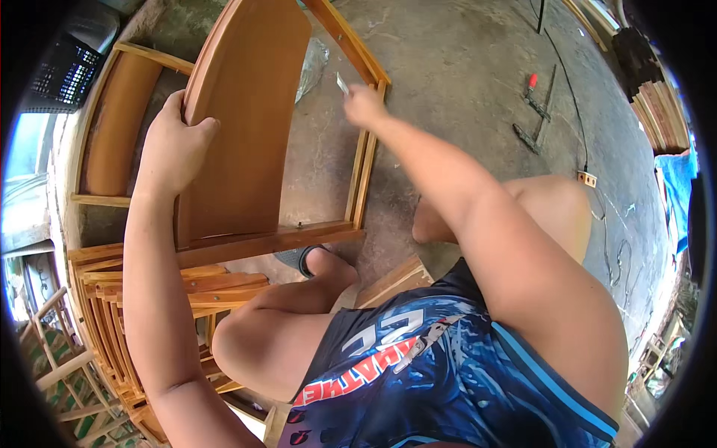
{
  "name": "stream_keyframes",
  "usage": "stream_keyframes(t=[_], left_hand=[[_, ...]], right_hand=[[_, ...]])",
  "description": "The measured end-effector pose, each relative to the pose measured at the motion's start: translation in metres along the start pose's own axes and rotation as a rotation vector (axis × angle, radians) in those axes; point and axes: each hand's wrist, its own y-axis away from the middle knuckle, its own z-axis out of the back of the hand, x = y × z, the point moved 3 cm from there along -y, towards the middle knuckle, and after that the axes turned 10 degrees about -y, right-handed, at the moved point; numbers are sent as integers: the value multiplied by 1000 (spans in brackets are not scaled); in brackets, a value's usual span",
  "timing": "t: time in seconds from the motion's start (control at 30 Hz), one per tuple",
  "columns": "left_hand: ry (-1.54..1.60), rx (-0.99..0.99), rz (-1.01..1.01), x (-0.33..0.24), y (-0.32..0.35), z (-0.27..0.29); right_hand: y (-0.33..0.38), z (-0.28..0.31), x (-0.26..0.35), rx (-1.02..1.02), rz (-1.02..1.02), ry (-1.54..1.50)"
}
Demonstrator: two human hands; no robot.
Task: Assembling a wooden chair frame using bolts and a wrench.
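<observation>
A brown wooden frame with a curved, flat panel set in it stands tilted in front of me. My left hand grips the panel's upper left edge, fingers wrapped behind it and thumb on the face. Out past the panel's right side, my right hand is closed on a small tool with a flat, pale blade; its handle is hidden in my fist, so its exact kind is unclear. This hand is close to the frame's right-hand rail, and I cannot tell whether they touch.
Several wooden frames are stacked at the left, below another curved panel. A red-handled clamp lies on the concrete floor at right, near a cable and a socket block. Clear plastic lies behind the panel.
</observation>
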Motion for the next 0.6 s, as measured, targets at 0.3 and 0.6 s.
stream_keyframes(t=[0.3,0.6], left_hand=[[12,-36,-19,0,-5,1],[8,19,26,-6,-4,1]], right_hand=[[-72,20,-14,-44,-147,138],[-79,8,-32,-94,27,119]])
